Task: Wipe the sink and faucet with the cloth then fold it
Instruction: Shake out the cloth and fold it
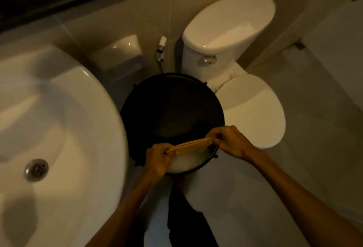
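Observation:
A yellow cloth [191,145] is stretched flat between both hands, seen edge-on, over the near side of a black bucket [172,97]. My left hand [160,157] pinches its left end and my right hand [228,141] pinches its right end. The white sink [64,113] fills the left of the view, with its metal drain [36,168] low in the basin. The faucet is out of view.
A white toilet [253,109] with a closed lid and its cistern [227,26] stand right of the bucket. A bidet sprayer [161,49] hangs on the tiled wall between sink and toilet. The sink's pedestal [121,50] shows behind. Pale floor lies to the right.

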